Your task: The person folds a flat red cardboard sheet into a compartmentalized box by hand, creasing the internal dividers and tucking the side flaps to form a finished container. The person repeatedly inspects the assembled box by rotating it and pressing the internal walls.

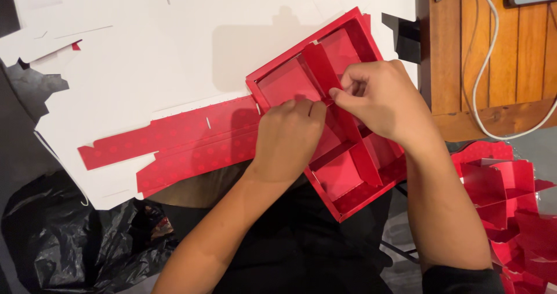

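A red cardboard box (264,79) lies open on my lap, tilted, with red divider strips (322,67) crossing inside it and splitting it into compartments. My left hand (288,138) rests over the box's left-middle part, fingers curled down on the divider crossing. My right hand (383,99) pinches the long divider strip near its middle with thumb and forefinger. Both hands meet at the centre of the box and hide the joint there.
Flat white die-cut cardboard sheets (145,56) spread to the left, with red dotted unfolded pieces (174,140) on them. Finished red divider pieces (510,195) pile at the right. A wooden surface (499,50) with a white cable (484,67) lies at the upper right. A black plastic bag (64,236) sits lower left.
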{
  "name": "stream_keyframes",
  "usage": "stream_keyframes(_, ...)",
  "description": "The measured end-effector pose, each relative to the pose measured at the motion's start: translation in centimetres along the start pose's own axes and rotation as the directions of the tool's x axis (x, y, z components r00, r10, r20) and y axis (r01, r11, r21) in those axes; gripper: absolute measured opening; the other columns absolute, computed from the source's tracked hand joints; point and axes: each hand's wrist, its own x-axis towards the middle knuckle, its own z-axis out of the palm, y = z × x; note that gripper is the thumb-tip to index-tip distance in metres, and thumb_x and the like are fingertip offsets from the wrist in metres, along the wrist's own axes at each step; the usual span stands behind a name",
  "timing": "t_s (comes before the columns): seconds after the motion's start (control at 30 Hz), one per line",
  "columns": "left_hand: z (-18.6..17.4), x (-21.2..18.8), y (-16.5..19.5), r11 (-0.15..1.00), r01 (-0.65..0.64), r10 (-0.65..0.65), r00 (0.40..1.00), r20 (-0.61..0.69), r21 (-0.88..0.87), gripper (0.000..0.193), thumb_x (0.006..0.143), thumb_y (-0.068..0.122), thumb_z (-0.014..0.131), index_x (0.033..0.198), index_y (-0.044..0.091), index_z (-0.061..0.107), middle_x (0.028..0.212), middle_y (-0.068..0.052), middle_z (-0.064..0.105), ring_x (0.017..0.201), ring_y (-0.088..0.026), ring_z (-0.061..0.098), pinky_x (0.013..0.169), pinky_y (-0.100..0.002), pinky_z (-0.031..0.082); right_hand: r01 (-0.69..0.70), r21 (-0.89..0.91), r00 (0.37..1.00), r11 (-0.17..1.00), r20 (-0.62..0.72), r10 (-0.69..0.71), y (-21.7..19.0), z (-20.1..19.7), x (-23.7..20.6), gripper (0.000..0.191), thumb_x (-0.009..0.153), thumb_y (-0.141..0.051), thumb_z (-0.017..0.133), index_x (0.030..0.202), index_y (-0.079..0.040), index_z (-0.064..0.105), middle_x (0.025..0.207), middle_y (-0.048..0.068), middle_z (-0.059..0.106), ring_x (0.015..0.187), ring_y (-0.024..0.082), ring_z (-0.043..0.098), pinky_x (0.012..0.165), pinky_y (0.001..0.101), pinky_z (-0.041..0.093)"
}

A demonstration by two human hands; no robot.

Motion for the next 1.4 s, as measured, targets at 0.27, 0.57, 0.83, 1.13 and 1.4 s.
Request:
stream_keyframes(0.27, -0.5, 0.4, 0.0, 0.998, -0.013, 0.012, 1.0, -0.006, -0.061, 0.011, 0.083, 0.012, 0.074, 0.079, 0.006, 0.066, 0.075, -0.007, 0.064, 0.078, -0.024, 0.066, 0.061, -0.038, 0.054, 0.09, -0.058, 0.995, 0.994, -0.024, -0.092, -0.3, 0.4, -0.2, 0.019, 0.085, -0.014, 0.076, 0.078, 0.003, 0.068, 0.067, 0.012, 0.069, 0.057, 0.021, 0.066, 0.055, 0.0331, 0.051)
stream_keyframes(0.57, -3.8, 5.2, -5.7, 0.993, -0.017, 0.011, 0.998, -0.057, -0.121, 0.046, 0.07, 0.011, 0.078, 0.114, 0.0, 0.068, 0.101, -0.014, 0.066, 0.095, -0.034, 0.063, 0.073, -0.044, 0.053, 0.114, -0.337, 0.988, 0.935, -0.056, -0.141, -2.2, 0.1, 0.3, 0.028, 0.087, -0.023, 0.079, 0.077, 0.0, 0.069, 0.066, 0.016, 0.067, 0.062, 0.035, 0.063, 0.057, 0.0443, 0.048)
stream_keyframes(0.83, -1.8, 4.8, -7.1, 0.955, 0.196, -0.196, 0.98, 0.023, -0.222, 0.018, 0.09, 0.015, 0.072, 0.107, 0.01, 0.071, 0.097, -0.006, 0.068, 0.089, -0.029, 0.063, 0.073, -0.044, 0.054, 0.089, -0.185, 0.996, 0.979, 0.013, -0.088, -2.5, -0.1, 1.9, 0.028, 0.085, -0.023, 0.079, 0.082, 0.003, 0.067, 0.068, 0.016, 0.067, 0.059, 0.03, 0.064, 0.057, 0.0407, 0.05)
stream_keyframes(1.13, -1.6, 4.1, -7.0, 0.977, 0.176, -0.185, 0.98, -0.073, -0.117, 0.015, 0.084, 0.012, 0.075, 0.099, 0.01, 0.072, 0.087, -0.004, 0.064, 0.076, -0.026, 0.061, 0.056, -0.039, 0.051, 0.025, -0.202, 0.997, 0.979, 0.083, -0.008, -3.5, 0.2, 2.3, 0.021, 0.084, -0.016, 0.079, 0.089, 0.002, 0.069, 0.07, 0.018, 0.07, 0.062, 0.03, 0.068, 0.059, 0.0395, 0.052)
stream_keyframes(1.4, -2.4, 3.5, -6.0, 0.986, 0.155, -0.149, 0.984, -0.096, 0.055, 0.019, 0.079, 0.005, 0.07, 0.098, 0.007, 0.073, 0.082, -0.004, 0.063, 0.07, -0.023, 0.061, 0.05, -0.036, 0.048, -0.045, -0.151, 0.988, 0.987, 0.139, 0.067, -3.4, -0.4, 2.0, 0.023, 0.083, -0.019, 0.079, 0.089, 0.0, 0.069, 0.067, 0.016, 0.07, 0.056, 0.028, 0.066, 0.055, 0.039, 0.05)
